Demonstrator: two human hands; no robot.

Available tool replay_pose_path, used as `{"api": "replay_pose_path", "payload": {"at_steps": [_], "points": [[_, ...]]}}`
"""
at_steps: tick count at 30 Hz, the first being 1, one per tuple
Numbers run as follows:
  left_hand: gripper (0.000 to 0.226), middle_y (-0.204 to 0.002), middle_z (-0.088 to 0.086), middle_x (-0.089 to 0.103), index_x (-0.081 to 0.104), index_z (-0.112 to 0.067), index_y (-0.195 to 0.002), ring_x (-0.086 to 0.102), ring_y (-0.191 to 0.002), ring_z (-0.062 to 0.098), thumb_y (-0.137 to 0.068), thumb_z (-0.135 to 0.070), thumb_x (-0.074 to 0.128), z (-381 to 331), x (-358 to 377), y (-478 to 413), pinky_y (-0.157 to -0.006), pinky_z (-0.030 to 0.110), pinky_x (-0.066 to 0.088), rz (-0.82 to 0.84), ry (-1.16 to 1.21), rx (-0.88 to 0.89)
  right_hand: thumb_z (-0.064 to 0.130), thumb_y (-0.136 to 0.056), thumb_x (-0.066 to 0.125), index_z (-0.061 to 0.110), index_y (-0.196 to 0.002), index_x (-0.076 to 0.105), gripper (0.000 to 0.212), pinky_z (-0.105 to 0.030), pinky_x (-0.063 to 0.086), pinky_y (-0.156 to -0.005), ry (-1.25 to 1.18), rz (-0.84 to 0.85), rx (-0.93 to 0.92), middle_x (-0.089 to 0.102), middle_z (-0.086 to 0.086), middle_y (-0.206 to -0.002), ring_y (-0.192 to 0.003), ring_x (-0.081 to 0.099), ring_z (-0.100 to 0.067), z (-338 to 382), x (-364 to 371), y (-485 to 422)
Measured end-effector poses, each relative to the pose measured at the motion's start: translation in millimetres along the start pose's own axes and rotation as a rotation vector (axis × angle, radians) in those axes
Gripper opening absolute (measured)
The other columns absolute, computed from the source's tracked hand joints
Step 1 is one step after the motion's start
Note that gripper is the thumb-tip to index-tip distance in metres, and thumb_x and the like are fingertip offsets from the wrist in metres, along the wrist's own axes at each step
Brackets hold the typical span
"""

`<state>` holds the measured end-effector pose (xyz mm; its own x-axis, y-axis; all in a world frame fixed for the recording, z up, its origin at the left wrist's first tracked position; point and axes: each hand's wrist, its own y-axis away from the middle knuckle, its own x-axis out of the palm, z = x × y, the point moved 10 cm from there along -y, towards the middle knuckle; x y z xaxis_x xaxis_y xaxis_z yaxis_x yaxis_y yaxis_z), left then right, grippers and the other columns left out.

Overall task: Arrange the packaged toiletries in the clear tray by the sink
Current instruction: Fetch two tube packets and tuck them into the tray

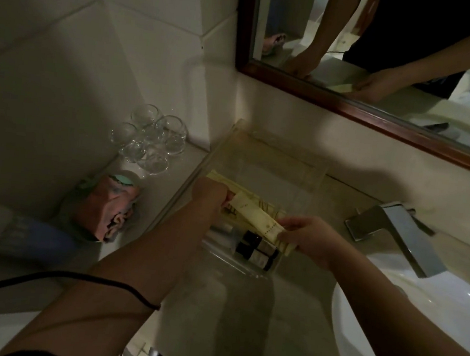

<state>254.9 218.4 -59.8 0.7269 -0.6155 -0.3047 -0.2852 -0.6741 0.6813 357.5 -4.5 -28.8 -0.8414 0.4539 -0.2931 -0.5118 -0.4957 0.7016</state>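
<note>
Nearest, a black cord crosses the left forearm above the pale surface. The white sink lies at the right, partly under the right forearm. The clear tray stands on the surface just left of the sink, against the back wall.

Both hands are over the near half of the tray. The left hand grips one end of a long cream packet with curled fingers. The right hand pinches the opposite end. The packet spans the gap between the hands at a slant, above the tray contents.

Under the packet, small bottles with dark caps lie side by side at the near end of the tray. Further flat packets of the same cream colour lie along the tray's left wall. The far half of the tray holds nothing visible.

The metal tap stands right of the tray, behind the sink. A pink cloth lies left of the tray. A cluster of glasses stands in the corner beyond it. The wood-framed mirror hangs above and reflects both hands.
</note>
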Motion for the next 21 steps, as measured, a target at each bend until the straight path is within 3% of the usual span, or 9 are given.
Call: {"api": "replay_pose_path", "payload": {"at_steps": [3,5,9,11,13,16,21], "points": [[0.018,-0.037,0.006,0.05,0.059,0.0,-0.061,0.041,-0.02,0.007,-0.077,0.008,0.057,-6,-15,9,-0.025,0.011,0.025,-0.041,-0.064,0.028,0.011,-0.081,0.073,0.027,-0.099,0.07,0.023,-0.036,0.057,-0.087,0.025,-0.033,-0.005,0.069,-0.001,-0.101,-0.092,0.067,-0.017,4,2,-5],[0.029,-0.037,0.003,0.052,0.051,-0.004,-0.055,0.043,-0.021,0.004,-0.083,0.004,0.054,-9,-23,15,-0.024,0.012,0.028,-0.051,-0.099,0.08,0.011,-0.08,0.074,0.029,-0.093,0.071,0.022,-0.037,0.057,-0.088,0.034,-0.039,-0.012,0.069,0.0,-0.099,-0.092,0.067,-0.016,7,8,-8],[0.016,-0.079,0.01,0.062,0.06,-0.007,-0.077,0.061,-0.058,0.02,-0.087,0.002,0.052,-9,-33,22,-0.038,0.018,0.049,-0.021,-0.061,0.185,0.013,-0.083,0.072,0.03,-0.097,0.073,0.022,-0.029,0.053,-0.081,0.079,-0.032,-0.039,0.067,0.006,-0.1,-0.09,0.063,-0.01,17,22,-13],[0.019,-0.099,0.01,0.069,0.068,-0.01,-0.094,0.068,-0.08,0.027,-0.086,-0.004,0.052,-13,-39,21,-0.068,0.029,0.06,-0.05,-0.237,0.283,0.015,-0.085,0.069,0.031,-0.101,0.073,0.023,-0.022,0.049,-0.071,0.083,-0.046,-0.062,0.066,0.007,-0.1,-0.087,0.061,-0.007,24,26,-19],[0.027,-0.113,0.007,0.069,0.07,-0.014,-0.108,0.066,-0.1,0.024,-0.087,-0.01,0.053,-19,-44,21,-0.088,0.026,0.05,-0.097,-0.422,0.402,0.016,-0.088,0.067,0.029,-0.107,0.073,0.024,-0.019,0.045,-0.063,0.103,-0.072,-0.083,0.064,0.008,-0.101,-0.083,0.059,-0.005,32,29,-26],[0.027,-0.115,0.006,0.068,0.069,-0.015,-0.111,0.062,-0.107,0.022,-0.089,-0.013,0.053,-25,-35,34,-0.091,0.028,0.047,-0.068,-0.586,0.602,0.015,-0.09,0.064,0.025,-0.112,0.072,0.025,-0.017,0.043,-0.057,0.195,-0.138,-0.149,0.066,0.003,-0.104,-0.075,0.057,-0.005,45,30,-37],[0.031,-0.129,0.014,0.062,0.067,-0.005,-0.117,0.055,-0.121,0.03,-0.088,-0.008,0.056,-9,-4,45,-0.104,0.032,0.038,0.101,-0.87,0.863,0.011,-0.09,0.062,0.019,-0.114,0.071,0.027,-0.025,0.047,-0.069,0.381,-0.222,-0.219,0.069,-0.003,-0.11,-0.081,0.059,-0.012,53,35,-46]]}}
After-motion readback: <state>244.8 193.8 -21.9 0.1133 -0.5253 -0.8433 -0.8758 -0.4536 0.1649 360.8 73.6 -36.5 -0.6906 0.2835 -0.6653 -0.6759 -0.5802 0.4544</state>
